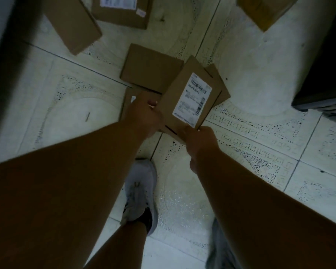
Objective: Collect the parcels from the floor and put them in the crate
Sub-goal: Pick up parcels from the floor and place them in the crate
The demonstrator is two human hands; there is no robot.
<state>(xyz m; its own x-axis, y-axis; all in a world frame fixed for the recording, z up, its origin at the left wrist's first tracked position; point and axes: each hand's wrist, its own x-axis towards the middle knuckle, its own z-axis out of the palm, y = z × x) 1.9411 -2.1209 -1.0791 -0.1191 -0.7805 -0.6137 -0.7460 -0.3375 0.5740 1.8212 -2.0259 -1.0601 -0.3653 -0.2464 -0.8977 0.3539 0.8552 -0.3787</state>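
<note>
A flat brown cardboard parcel [179,98] with a white shipping label faces up in the middle of the view, tilted and lifted above the floor. My left hand [145,117] grips its left edge and my right hand [199,141] grips its near bottom corner. Under and behind it lie more parcels: a plain one [149,66] on the floor, another [220,84] poking out at the right, and one [128,101] partly hidden by my left hand. No crate can be made out for certain.
More parcels lie at the far left [74,24], top middle [124,12] with a label, and top right [264,10]. A dark object [326,74] stands at the right edge. My two grey shoes [142,191] stand on the patterned pale floor tiles [260,61].
</note>
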